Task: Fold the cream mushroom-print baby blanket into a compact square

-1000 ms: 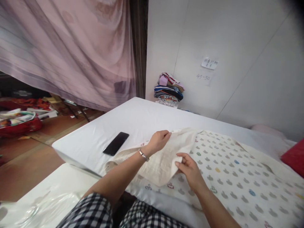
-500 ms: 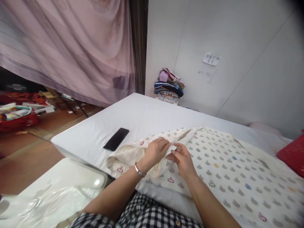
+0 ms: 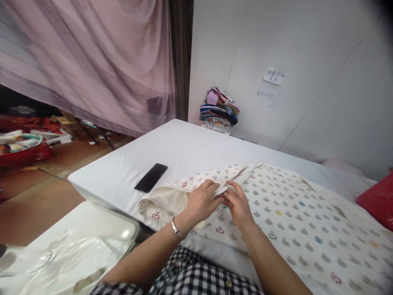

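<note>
A cream cloth (image 3: 294, 213) printed with grey, red, green and yellow motifs lies spread over the right part of the white-covered table (image 3: 196, 141). Its left end is folded over and forms an open loop near the table's front edge. My left hand (image 3: 202, 200), with a metal bracelet at the wrist, is closed on the cloth's edge. Close beside it, my right hand (image 3: 238, 205) pinches the same raised edge between thumb and fingers. The fingertips of both hands nearly meet, and some are hidden by the cloth and each other.
A black phone (image 3: 151, 177) lies on the table left of the cloth. Folded clothes (image 3: 218, 108) are stacked by the wall. A red item (image 3: 376, 200) sits at the right edge. Clear plastic (image 3: 76, 262) covers a white surface at lower left. A pink curtain (image 3: 123, 61) hangs behind.
My left hand has shifted slightly down and turned, its fingers now reaching under toward my right hand. The cloth edge between them is lifted a little more.
</note>
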`<action>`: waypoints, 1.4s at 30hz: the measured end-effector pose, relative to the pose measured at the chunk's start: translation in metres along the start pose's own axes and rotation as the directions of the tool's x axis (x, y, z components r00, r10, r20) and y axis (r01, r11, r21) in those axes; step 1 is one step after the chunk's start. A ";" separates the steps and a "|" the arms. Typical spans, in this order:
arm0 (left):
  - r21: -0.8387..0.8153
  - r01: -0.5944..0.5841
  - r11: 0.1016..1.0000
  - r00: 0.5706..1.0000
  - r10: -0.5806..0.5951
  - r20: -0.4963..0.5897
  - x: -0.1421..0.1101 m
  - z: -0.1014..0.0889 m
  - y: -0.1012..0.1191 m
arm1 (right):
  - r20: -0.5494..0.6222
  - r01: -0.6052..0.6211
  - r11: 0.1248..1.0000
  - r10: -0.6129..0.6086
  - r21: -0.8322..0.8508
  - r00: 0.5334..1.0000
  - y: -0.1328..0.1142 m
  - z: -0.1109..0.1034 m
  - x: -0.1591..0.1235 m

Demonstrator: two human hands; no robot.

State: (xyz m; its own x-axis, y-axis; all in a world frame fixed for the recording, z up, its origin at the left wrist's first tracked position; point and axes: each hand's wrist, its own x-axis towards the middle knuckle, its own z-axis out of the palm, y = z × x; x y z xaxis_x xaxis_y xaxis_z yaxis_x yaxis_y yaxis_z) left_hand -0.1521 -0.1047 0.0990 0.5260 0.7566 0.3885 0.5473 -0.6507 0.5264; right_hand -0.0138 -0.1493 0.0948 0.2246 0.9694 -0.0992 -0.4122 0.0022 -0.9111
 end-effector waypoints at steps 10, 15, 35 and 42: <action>-0.173 0.105 0.979 0.993 -0.112 -0.034 0.030 -0.005 -0.028 | 0.140 0.102 0.955 -0.064 -0.279 0.988 0.011 -0.013 -0.005; -0.137 0.371 0.919 0.928 -0.371 0.022 0.090 -0.024 -0.074 | 0.086 0.080 0.881 -0.045 -0.467 0.995 0.021 -0.048 -0.015; 0.162 0.646 0.746 0.758 -0.652 -0.015 0.260 -0.019 -0.222 | -0.165 -0.048 0.590 -0.145 -0.806 0.976 0.032 -0.162 -0.030; 0.314 0.518 0.796 0.835 -0.549 0.013 0.284 0.006 -0.240 | 0.050 0.127 0.319 -0.240 -0.939 0.970 0.036 -0.168 -0.018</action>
State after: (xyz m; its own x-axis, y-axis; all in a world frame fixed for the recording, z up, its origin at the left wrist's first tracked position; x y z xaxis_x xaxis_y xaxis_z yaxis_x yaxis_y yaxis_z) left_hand -0.1301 0.2661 0.0781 0.1473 0.9888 0.0253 0.9122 -0.1457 0.3829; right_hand 0.1154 -0.2077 -0.0038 0.2727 0.9516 0.1418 0.7263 -0.1069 -0.6790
